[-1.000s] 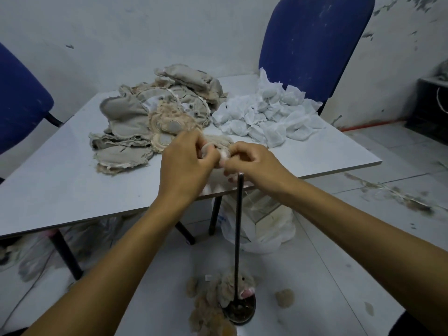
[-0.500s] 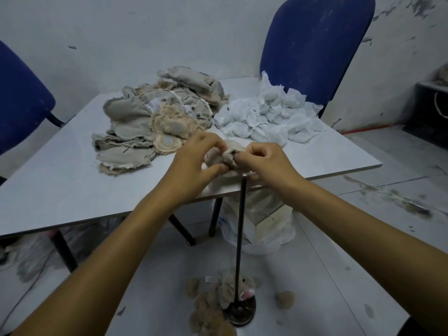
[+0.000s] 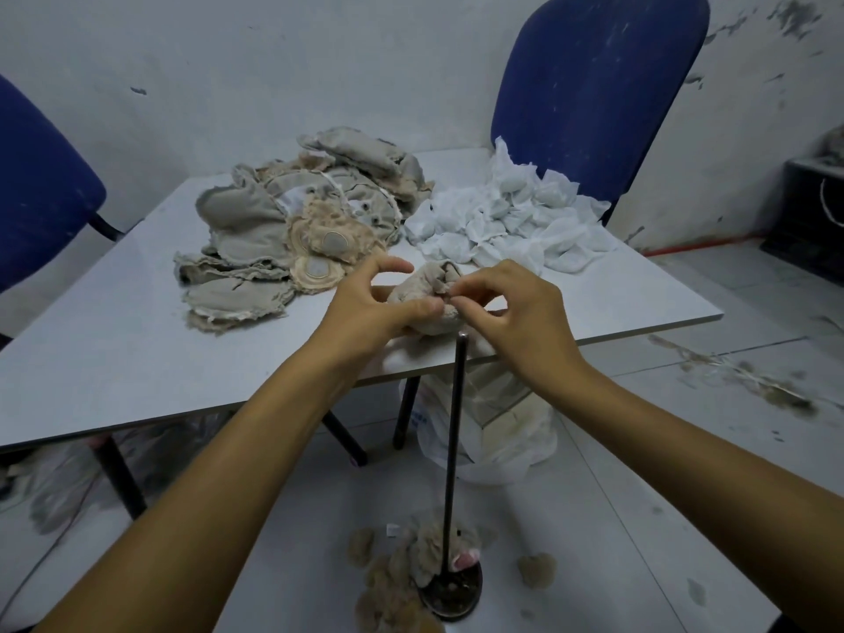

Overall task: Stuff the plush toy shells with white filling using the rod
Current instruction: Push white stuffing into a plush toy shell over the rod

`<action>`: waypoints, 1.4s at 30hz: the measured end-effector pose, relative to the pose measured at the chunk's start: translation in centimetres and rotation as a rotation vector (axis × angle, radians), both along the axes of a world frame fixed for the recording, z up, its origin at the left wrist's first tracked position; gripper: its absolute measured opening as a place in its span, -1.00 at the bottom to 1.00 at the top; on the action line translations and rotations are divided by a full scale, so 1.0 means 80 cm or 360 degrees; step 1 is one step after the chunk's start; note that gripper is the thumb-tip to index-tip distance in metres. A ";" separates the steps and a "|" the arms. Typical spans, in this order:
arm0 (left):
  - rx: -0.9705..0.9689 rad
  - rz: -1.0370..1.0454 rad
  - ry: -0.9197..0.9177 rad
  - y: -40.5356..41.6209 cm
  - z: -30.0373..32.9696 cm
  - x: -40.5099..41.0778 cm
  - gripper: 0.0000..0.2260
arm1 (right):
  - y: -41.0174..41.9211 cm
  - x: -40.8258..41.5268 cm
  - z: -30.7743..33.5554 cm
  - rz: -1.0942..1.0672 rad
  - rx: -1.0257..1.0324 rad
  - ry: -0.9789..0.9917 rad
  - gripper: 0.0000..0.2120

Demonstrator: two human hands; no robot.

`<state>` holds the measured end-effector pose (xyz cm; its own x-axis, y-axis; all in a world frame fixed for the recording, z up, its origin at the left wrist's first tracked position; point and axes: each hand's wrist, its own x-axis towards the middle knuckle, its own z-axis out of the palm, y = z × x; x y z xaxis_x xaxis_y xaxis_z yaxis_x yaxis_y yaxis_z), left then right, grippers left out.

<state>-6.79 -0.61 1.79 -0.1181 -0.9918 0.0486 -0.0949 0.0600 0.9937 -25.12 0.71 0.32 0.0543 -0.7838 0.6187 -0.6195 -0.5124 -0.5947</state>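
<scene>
Soft tan plush toy shell [image 3: 427, 296] sits in both hands right above the top of the thin black metal rod [image 3: 454, 450], likely so it can slide down on it. Left hand [image 3: 370, 308] grips its body. Right hand [image 3: 511, 308] pinches its edge, maybe to open the hole. White filling pile [image 3: 502, 221] waits at 1 o'clock.

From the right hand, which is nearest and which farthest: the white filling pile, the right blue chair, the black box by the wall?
1. White filling pile, on the table just beyond the right hand.
2. Right blue chair, behind the table.
3. Black box, far right by the wall.
</scene>
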 end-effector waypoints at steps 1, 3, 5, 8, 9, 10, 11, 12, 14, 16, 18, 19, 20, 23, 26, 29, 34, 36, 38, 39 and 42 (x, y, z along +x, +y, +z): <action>0.0050 -0.0053 0.0014 0.000 -0.001 0.000 -0.43 | 0.000 -0.002 0.000 -0.0028 0.0027 0.0016 -0.91; 0.0069 -0.0095 -0.0031 0.000 -0.003 0.000 -0.34 | 0.001 -0.003 0.001 -0.0034 0.0077 0.0081 -0.91; 0.0032 -0.0086 -0.0099 0.000 -0.006 0.000 -0.38 | 0.003 -0.001 0.001 -0.0025 0.0103 0.0173 -0.91; -0.0036 -0.0053 -0.0144 0.001 -0.009 0.000 -0.43 | 0.004 0.000 0.002 0.0002 0.0150 0.0199 -0.90; -0.0064 -0.0035 -0.0165 0.002 -0.010 -0.002 -0.44 | 0.003 -0.001 0.003 0.0013 0.0172 0.0194 -0.90; -0.0097 -0.0021 -0.0192 0.002 -0.010 -0.003 -0.44 | 0.003 -0.002 0.003 0.0026 0.0192 0.0189 -0.89; -0.0136 -0.0015 -0.0225 0.003 -0.010 -0.004 -0.44 | 0.003 -0.002 0.003 0.0040 0.0205 0.0177 -0.88; -0.0180 -0.0018 -0.0262 0.004 -0.009 -0.005 -0.43 | 0.003 -0.003 0.003 0.0055 0.0212 0.0147 -0.87; -0.0253 -0.0057 -0.0332 0.004 -0.009 -0.007 -0.41 | 0.003 -0.002 0.002 0.0070 0.0210 0.0051 -0.87; -0.0317 -0.0082 -0.0428 0.006 -0.011 -0.009 -0.41 | 0.005 0.001 0.002 0.0064 0.0221 -0.0064 -0.92; -0.0492 0.0029 -0.0662 0.010 -0.012 -0.011 -0.48 | 0.006 0.003 0.003 0.0064 0.0258 -0.0260 -0.98; -0.0619 0.0121 -0.0800 0.011 -0.013 -0.012 -0.51 | 0.006 0.002 0.005 0.0053 0.0269 -0.0366 -0.95; -0.0745 0.0208 -0.0937 0.013 -0.014 -0.011 -0.53 | 0.004 0.001 0.008 0.0045 0.0288 -0.0486 -0.92; -0.1035 0.0496 -0.1435 0.015 -0.015 -0.004 -0.48 | 0.000 -0.006 0.018 0.0077 0.0454 -0.0960 -0.87; -0.1300 0.0652 -0.1767 0.022 -0.020 -0.005 -0.41 | 0.000 -0.003 0.021 0.0139 0.0645 -0.1331 -0.82; -0.1319 0.0657 -0.1910 0.023 -0.026 -0.011 -0.47 | -0.004 0.004 0.027 0.0283 0.0724 -0.1776 -0.86; -0.0857 0.0752 -0.2055 0.007 -0.026 0.000 -0.51 | -0.014 0.005 0.040 0.0297 0.0691 -0.2029 -0.88; -0.0710 0.0745 -0.2120 0.005 -0.028 0.007 -0.54 | -0.021 -0.005 0.047 0.0237 0.0697 -0.2194 -0.90; -0.0653 0.0678 -0.2154 0.002 -0.028 0.010 -0.49 | -0.029 -0.023 0.054 0.0166 0.0673 -0.2315 -0.89; -0.0684 0.0574 -0.2176 0.000 -0.028 0.011 -0.42 | -0.033 -0.031 0.055 0.0169 0.0693 -0.2337 -0.85; -0.0514 -0.0027 -0.1782 -0.011 -0.014 0.015 -0.15 | -0.036 -0.041 0.054 0.0322 0.0904 -0.2404 -0.70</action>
